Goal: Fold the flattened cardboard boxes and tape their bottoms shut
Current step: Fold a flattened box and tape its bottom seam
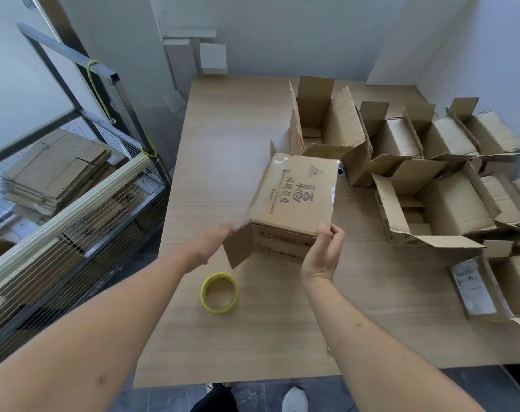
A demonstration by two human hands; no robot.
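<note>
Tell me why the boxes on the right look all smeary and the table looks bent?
In the head view, the open boxes at the far right edge are blurred, while the printed box between the left hand and right hand is fairly sharp. The wide-angle lens bows the table edges and the cart rail. Light is soft, shadows faint.
</note>
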